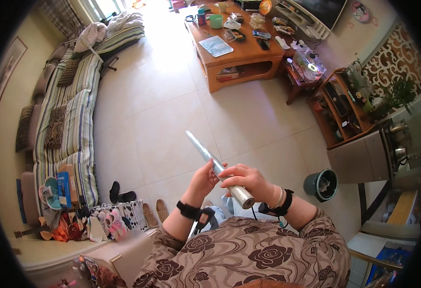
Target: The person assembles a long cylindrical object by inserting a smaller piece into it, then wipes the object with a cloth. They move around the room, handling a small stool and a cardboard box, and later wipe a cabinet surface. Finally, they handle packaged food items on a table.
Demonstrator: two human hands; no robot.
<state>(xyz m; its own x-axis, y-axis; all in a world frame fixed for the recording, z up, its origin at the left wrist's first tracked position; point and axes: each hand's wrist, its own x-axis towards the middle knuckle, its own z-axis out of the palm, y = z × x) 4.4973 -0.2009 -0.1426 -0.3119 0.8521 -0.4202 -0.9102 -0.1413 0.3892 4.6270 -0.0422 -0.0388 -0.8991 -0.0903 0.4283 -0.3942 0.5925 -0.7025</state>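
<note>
A long roll of shiny, silvery film [202,148] slants across in front of my body, its far end pointing up and left. The near end, with a dark round core opening, lies close to my torso. My left hand [203,179] grips the roll around its middle from the left side. Nearer to me, my right hand [250,182] is wrapped over the top of it, fingers bent across the film. Dark straps circle both wrists. The undersides of the fingers and part of the roll are hidden.
A wooden table [239,60] with assorted items stands ahead, a striped sofa [74,125] along the left. At right are a dark green bin [310,185] and a wooden shelf unit [333,108]. Shoes [150,215] lie at lower left on the tiled floor [167,110].
</note>
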